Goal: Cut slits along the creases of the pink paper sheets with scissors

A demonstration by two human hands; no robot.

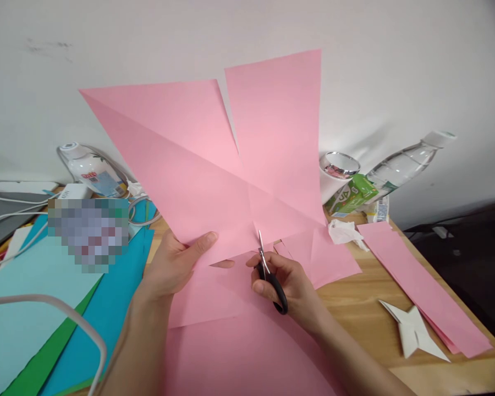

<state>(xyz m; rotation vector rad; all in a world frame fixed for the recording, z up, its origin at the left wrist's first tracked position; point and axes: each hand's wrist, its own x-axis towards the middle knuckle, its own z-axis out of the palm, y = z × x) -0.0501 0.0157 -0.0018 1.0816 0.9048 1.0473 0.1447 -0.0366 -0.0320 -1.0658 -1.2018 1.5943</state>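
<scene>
Over the pale wooden tabletop (355,311), my L hand (175,264) grips the lower L edge of a big creased pink paper sheet (177,148), thumb flat on its front, other fingers mostly hidden. The sheet's up off the tabletop, w/ a slit from its top edge twd the middle, so two flaps stand apart there. By the sheet's lower edge, my R hand (289,280) is curled round small metal scissors w/ black handles (278,294), blades close tog. & pointing up; can't tell if they touch the sheet. Below the sheet: more pink paper (247,357). L of the sheet: a white labelled bottle (97,173), plus light blue paper (28,280), green paper (61,341) & bright blue paper (94,319). R of it: a white cup w/ silver rim (334,179), a green carton (355,195), a clear plastic bottle w/ white cap (404,165), crumpled white tissue (346,232), long pink paper strips (424,291) & a four-pointed white folded-paper star (414,330).
</scene>
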